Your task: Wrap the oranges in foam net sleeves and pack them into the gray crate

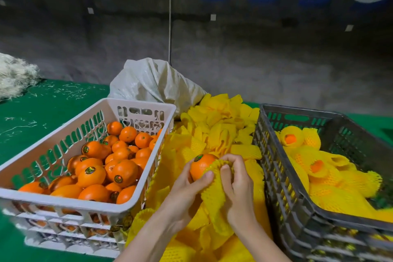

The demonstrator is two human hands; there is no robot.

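Note:
My left hand (187, 185) grips an orange (200, 166) with a round sticker on top, above the middle pile of yellow foam sleeves (217, 132). My right hand (236, 178) pinches the mouth of a yellow foam net sleeve (214, 193), whose rim lies against the orange's right side. The gray crate (274, 168) at the right holds several wrapped oranges (302, 140). The pale crate (63, 202) at the left is full of bare oranges (119, 168).
A white woven sack (153, 81) stands behind the sleeve pile. Green cloth (42, 108) covers the table, strewn with pale shreds, and a heap of shredded fibre (14, 74) lies at the far left. A dark wall with posters is behind.

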